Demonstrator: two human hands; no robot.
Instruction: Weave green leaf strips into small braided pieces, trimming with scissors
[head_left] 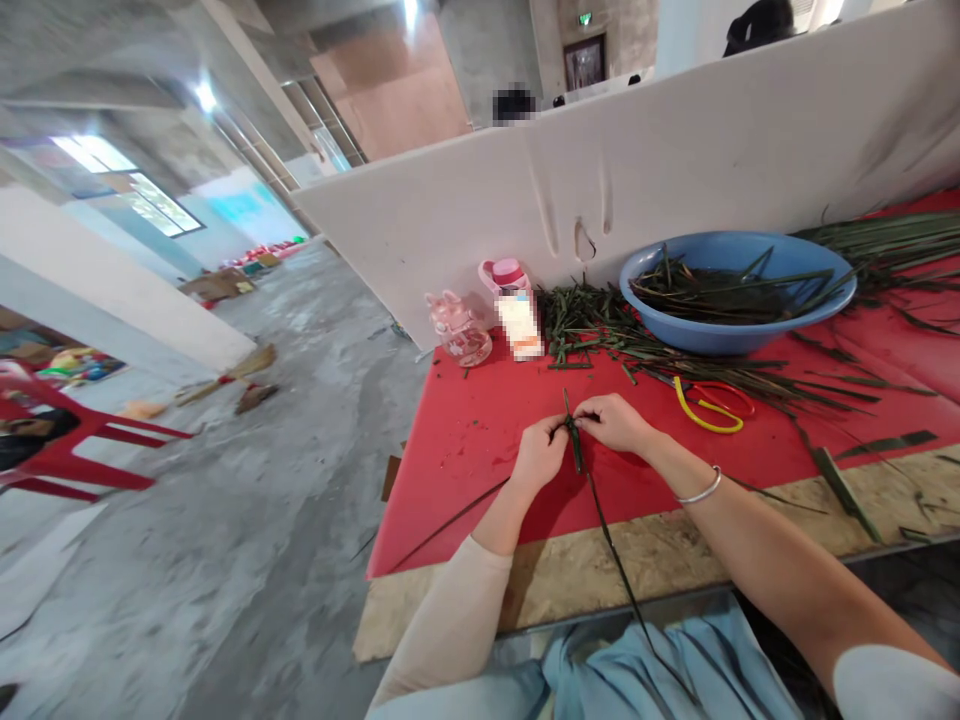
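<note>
Between my two hands is a small bundle of dark green leaf strips (577,452), held just above the red table cover. My left hand (541,452) pinches it from the left side, fingers closed. From the right, my right hand (616,424) grips a strip at the top of the bundle, thumb and fingertips together. One long strip (611,545) trails from the bundle down over the table edge onto my lap. Another thin strip (465,512) slants away to the lower left. Scissors (709,408) with yellow and red handles lie to the right of my right hand.
A blue basin (739,335) with leaf strips in water stands at the back right. Cut leaf pieces (592,320) are heaped beside it. A pink clear jug (459,335) and a pink-lidded bottle (508,272) stand by the white partition (450,220). A red chair (67,440) is at far left.
</note>
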